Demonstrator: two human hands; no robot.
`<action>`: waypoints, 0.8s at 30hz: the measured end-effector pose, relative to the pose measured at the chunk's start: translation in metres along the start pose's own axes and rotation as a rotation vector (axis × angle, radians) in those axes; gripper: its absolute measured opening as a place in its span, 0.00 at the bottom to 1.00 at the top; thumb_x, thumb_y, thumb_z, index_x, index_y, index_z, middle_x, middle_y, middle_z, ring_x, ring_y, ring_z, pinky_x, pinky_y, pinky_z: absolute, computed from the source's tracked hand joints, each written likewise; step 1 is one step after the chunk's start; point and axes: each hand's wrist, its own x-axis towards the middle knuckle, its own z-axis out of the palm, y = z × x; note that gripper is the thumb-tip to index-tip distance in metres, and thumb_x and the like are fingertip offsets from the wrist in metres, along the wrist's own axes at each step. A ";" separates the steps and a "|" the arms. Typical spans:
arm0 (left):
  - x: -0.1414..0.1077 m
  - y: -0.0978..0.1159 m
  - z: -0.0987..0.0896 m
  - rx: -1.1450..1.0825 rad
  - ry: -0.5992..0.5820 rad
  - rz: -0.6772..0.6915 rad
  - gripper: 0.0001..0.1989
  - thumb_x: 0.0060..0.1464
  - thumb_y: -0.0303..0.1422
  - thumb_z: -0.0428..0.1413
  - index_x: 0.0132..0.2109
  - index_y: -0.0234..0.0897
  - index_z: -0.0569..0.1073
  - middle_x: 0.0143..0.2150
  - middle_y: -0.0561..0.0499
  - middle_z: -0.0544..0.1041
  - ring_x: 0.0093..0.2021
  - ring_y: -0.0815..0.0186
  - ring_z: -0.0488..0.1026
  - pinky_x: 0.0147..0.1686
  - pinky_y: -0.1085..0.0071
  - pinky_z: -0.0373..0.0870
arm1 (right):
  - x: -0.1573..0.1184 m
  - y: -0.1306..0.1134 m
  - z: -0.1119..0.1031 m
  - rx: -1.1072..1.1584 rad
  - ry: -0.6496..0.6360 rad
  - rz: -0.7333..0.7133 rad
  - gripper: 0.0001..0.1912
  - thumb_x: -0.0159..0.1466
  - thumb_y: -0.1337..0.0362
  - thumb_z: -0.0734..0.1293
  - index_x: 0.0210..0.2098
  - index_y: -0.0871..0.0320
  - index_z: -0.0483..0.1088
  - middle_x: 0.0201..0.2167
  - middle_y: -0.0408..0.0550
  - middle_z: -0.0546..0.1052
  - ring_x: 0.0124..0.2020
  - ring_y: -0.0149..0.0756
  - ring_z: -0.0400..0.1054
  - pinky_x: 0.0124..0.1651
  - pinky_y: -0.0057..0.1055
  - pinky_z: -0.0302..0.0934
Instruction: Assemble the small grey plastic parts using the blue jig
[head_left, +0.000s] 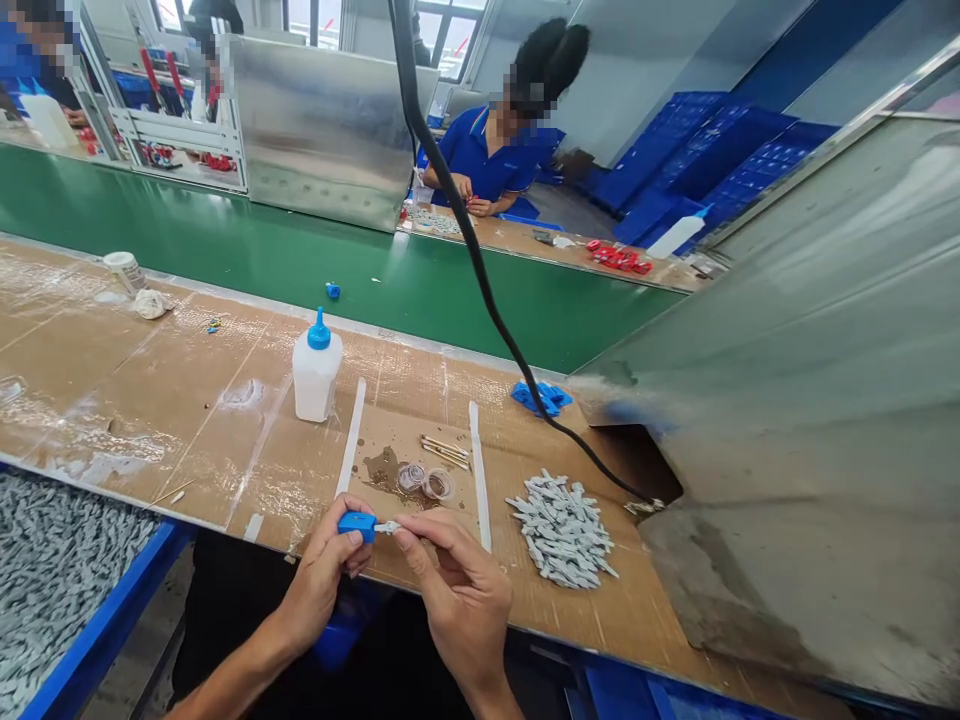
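My left hand (319,575) grips a small blue plastic block (356,525) between thumb and fingers, above the near edge of the bench. Pinched in my right hand (461,590) is a small grey part (385,527), whose tip meets the right end of the block; whether it has gone inside I cannot tell. Beyond the hands, two small round tubs (437,484) stand on a stained cardboard piece, with several cotton swabs (445,452) behind them. A heap of similar grey parts (566,530) lies to the right of my right hand.
A white squeeze bottle (316,375) with a blue cap stands left of centre. Blue pieces (541,397) lie near a black cable (487,290) crossing the view. At lower left is a blue bin (112,620) of grey parts. Across the green belt (262,265) sits a co-worker (491,150).
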 end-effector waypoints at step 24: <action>-0.019 0.017 -0.027 0.736 -0.264 0.410 0.10 0.70 0.39 0.43 0.52 0.42 0.64 0.42 0.47 0.65 0.41 0.57 0.64 0.43 0.61 0.64 | -0.019 -0.014 0.001 0.052 -0.142 -0.122 0.16 0.64 0.77 0.69 0.46 0.51 0.77 0.37 0.44 0.81 0.36 0.35 0.76 0.39 0.31 0.72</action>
